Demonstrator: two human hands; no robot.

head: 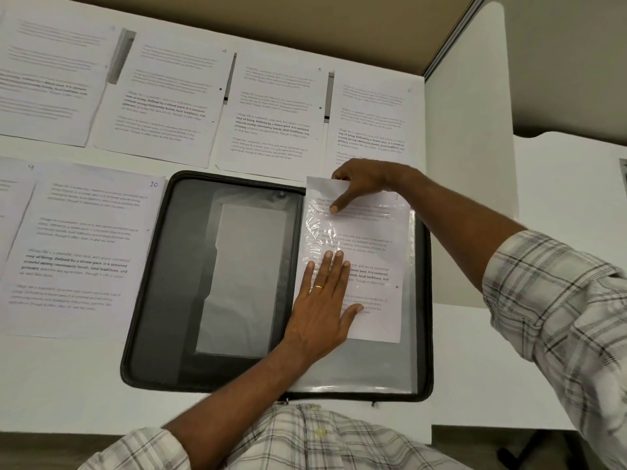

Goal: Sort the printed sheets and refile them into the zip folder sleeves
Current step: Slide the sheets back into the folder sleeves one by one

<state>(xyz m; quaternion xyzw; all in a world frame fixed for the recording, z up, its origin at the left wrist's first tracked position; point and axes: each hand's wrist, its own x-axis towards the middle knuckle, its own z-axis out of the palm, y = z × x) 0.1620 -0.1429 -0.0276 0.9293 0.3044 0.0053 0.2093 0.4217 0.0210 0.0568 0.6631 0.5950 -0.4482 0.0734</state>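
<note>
- White desk [68, 385] is carrying an open zip folder [159, 300].
- Left hand [322, 303] is pressing flat, fingers straight, on the sleeve [356, 364].
- Right hand [359, 184] is pinching 1 sheet [373, 252], seemingly half inserted.

Soft, even light keeps the white bench [68, 368] bright, with only faint shadows along the rim of the zip folder [152, 300] and under the arms. The clear sleeve [317, 232] throws crinkled white glare across the sheet [373, 252] inside it, washing out some print. The printed sheets [51, 72] at upper left are smeared and unreadable, and the wide lens bows straight edges toward the corners.
</note>
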